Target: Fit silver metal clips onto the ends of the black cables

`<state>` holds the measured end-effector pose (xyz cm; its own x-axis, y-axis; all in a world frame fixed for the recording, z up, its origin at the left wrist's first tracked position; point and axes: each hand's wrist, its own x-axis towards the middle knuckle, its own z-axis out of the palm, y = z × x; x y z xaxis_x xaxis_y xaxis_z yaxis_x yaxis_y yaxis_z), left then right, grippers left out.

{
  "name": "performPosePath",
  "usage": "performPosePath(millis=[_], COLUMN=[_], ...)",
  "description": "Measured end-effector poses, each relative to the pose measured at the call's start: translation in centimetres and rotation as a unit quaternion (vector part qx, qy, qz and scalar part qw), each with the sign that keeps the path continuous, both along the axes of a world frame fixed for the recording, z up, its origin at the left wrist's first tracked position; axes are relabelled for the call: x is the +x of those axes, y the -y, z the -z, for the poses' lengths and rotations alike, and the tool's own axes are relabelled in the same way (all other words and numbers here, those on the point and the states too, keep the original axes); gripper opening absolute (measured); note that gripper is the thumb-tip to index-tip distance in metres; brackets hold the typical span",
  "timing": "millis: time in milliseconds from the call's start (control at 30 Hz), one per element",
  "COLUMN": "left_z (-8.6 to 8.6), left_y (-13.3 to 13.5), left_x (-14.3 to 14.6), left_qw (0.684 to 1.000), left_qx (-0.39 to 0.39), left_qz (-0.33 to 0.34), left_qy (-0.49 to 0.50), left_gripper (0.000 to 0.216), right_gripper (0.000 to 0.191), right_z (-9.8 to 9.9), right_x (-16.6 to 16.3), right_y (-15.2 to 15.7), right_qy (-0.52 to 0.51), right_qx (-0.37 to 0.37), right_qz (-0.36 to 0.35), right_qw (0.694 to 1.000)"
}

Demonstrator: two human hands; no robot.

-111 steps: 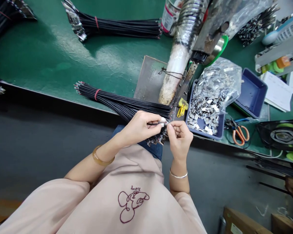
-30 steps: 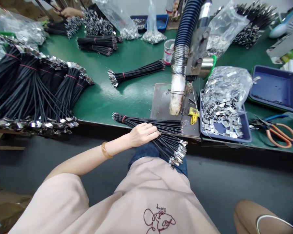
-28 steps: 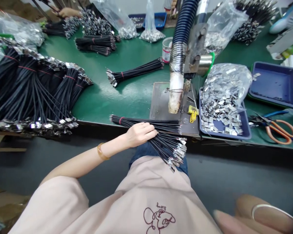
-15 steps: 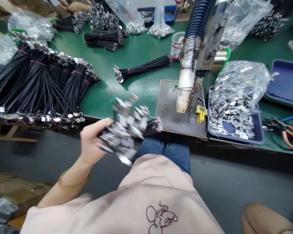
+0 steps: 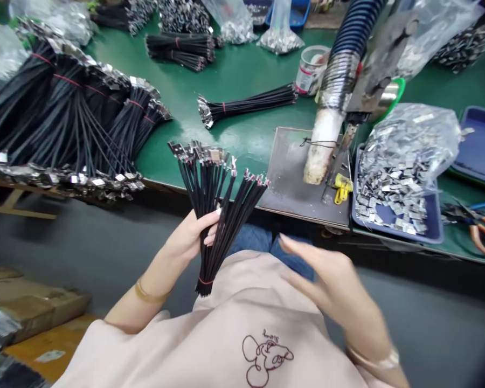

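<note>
My left hand [image 5: 198,234] is closed around the middle of a bundle of black cables [image 5: 210,258], held in front of my lap. A red band ties the bundle's lower end. Its upper end fans out in two parts: the left cables carry silver metal connectors, while those on the right end in bare red and white wire tips. My right hand [image 5: 327,275], slightly blurred, is raised to the right of the bundle with thumb and fingers apart. It holds nothing and does not touch the cables.
Banded cable bundles [image 5: 76,113] cover the bench's left side; another bundle [image 5: 250,104] lies mid-bench. A nozzle with a dark hose [image 5: 321,145] hangs over a grey board [image 5: 285,161]. Beside it stand a blue tray [image 5: 388,214] of metal connectors and orange-handled pliers [image 5: 480,226].
My left hand has turned the bundle so its connector ends point up and away, tied end toward me. My right hand has come up from the lower right edge toward the bundle.
</note>
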<state>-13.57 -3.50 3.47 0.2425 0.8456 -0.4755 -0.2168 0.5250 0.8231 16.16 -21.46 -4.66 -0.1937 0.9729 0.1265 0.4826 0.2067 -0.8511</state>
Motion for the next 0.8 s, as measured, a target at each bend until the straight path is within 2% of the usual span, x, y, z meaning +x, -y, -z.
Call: performPosePath(millis=[33, 100, 167, 233, 333, 400, 500, 600, 667, 767, 800], left_z=[0.4, 1.2, 2.1, 2.8, 3.3, 2.9, 1.6, -0.2, -1.2, -1.8, -1.6], left_y=[0.2, 0.6, 1.2, 1.8, 2.2, 1.6, -0.7, -4.3, -6.8, -10.5, -11.7], left_x=[0.4, 1.2, 1.9, 2.4, 2.5, 2.0, 0.5, -0.9, -0.9, 1.0, 2.1], left_qw=[1.0, 0.998, 0.992, 0.986, 0.979, 0.98, 0.991, 0.993, 0.989, 0.977, 0.968], left_qx=[0.003, 0.03, 0.075, 0.098, 0.113, 0.118, 0.083, 0.083, 0.117, 0.149, 0.163], left_qz=[0.015, 0.048, 0.079, 0.086, 0.074, 0.048, -0.045, -0.071, -0.054, 0.053, 0.109], left_qy=[0.0, -0.015, -0.056, -0.108, -0.151, -0.15, -0.09, -0.048, -0.071, -0.139, -0.159], left_gripper=[0.045, 0.045, 0.046, 0.043, 0.041, 0.041, 0.034, 0.027, 0.021, 0.024, 0.023], right_gripper=[0.057, 0.071, 0.067, 0.05, 0.025, 0.021, 0.019, 0.016, 0.014, 0.013, 0.013], right_z=[-0.8, -2.1, -2.8, -3.0, -2.8, -2.7, -3.0, -3.6, -4.0, -4.2, -4.2], right_x=[-2.1, -6.3, -9.6, -11.4, -11.7, -11.1, -9.9, -9.4, -9.3, -9.4, -9.3], right_y=[-4.8, -12.1, -15.5, -16.0, -14.8, -14.0, -12.9, -11.9, -11.7, -13.0, -13.7], right_qy=[-0.074, -0.266, -0.424, -0.489, -0.483, -0.478, -0.491, -0.518, -0.54, -0.575, -0.588], right_qx=[-0.07, -0.161, -0.181, -0.174, -0.172, -0.176, -0.182, -0.185, -0.191, -0.198, -0.199], right_qz=[-0.031, -0.036, 0.008, 0.088, 0.151, 0.16, 0.168, 0.169, 0.164, 0.164, 0.169], right_qw=[0.994, 0.95, 0.887, 0.85, 0.845, 0.845, 0.835, 0.818, 0.803, 0.777, 0.766])
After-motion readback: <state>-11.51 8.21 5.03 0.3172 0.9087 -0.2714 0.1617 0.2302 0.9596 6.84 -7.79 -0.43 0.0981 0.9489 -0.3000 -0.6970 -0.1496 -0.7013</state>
